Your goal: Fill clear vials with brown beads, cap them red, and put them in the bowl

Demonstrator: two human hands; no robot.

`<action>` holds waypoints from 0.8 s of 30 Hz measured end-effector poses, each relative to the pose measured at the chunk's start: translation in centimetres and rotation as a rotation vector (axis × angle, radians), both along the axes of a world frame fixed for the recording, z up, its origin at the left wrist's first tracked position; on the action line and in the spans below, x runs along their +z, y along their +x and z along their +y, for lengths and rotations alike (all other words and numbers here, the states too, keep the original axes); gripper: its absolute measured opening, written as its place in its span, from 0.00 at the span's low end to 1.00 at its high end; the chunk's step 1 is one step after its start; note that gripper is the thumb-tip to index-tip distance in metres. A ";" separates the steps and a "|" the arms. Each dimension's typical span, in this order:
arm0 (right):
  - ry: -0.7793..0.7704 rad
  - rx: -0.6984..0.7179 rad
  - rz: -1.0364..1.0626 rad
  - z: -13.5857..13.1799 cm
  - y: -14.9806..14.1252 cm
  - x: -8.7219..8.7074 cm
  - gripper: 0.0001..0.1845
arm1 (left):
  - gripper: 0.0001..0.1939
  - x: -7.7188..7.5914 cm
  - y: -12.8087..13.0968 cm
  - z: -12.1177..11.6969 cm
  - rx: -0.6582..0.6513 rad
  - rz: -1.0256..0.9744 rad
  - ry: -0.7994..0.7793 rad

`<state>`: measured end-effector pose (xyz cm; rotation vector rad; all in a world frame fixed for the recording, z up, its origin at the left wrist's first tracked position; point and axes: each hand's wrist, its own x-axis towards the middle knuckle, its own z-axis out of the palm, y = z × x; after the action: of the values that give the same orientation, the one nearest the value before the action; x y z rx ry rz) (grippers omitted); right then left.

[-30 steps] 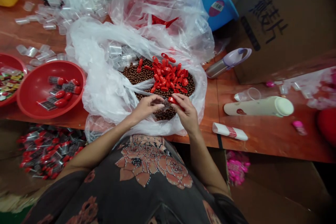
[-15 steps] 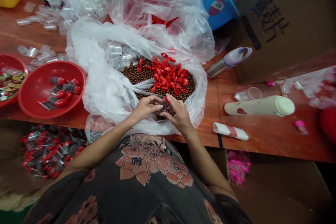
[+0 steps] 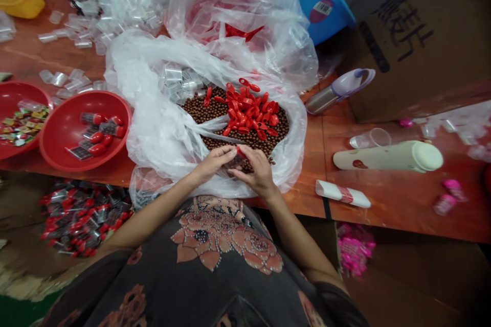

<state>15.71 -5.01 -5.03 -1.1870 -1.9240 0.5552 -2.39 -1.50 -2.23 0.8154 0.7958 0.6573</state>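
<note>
Over the near edge of an open plastic bag [image 3: 143, 76], my left hand [image 3: 210, 163] and my right hand [image 3: 256, 169] meet around one small clear plastic cup [image 3: 235, 164]. A red cap [image 3: 240, 152] shows at its top, between my fingertips. The fingers of both hands are closed on this capped cup, and they partly hide it. Brown chocolate balls [image 3: 203, 108] fill the bag below. A heap of red caps [image 3: 249, 110] lies on the balls, just beyond my hands. Several empty clear cups [image 3: 174, 79] rest at the bag's left side.
On the left stands a red bowl [image 3: 49, 148] with several filled, capped cups [image 3: 95, 135]. Beside it is another bowl [image 3: 23, 89] of small wrapped pieces. A cream bottle [image 3: 383, 156], a purple-topped bottle [image 3: 333, 93] and a cardboard box [image 3: 418, 71] are on the right.
The view has shifted slightly, so the table things appear further right. My hands stay together at the capped cup, with the right hand's fingers drawn closer over the red cap.
</note>
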 end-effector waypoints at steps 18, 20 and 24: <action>-0.221 -0.397 -0.006 3.3 2.7 0.1 0.11 | 0.27 -0.2 -0.6 0.7 0.061 -0.073 -0.152; -0.247 -0.412 0.254 2.7 1.1 1.6 0.10 | 0.26 -0.4 -0.4 0.4 0.047 -0.049 -0.129; -0.257 -0.304 0.398 2.0 -1.7 3.7 0.07 | 0.29 -0.9 0.2 0.1 0.010 0.007 -0.066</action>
<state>14.00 -3.04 -1.35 -1.3790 -1.3372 0.8193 -2.17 -1.40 -3.17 0.7541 0.8242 0.6343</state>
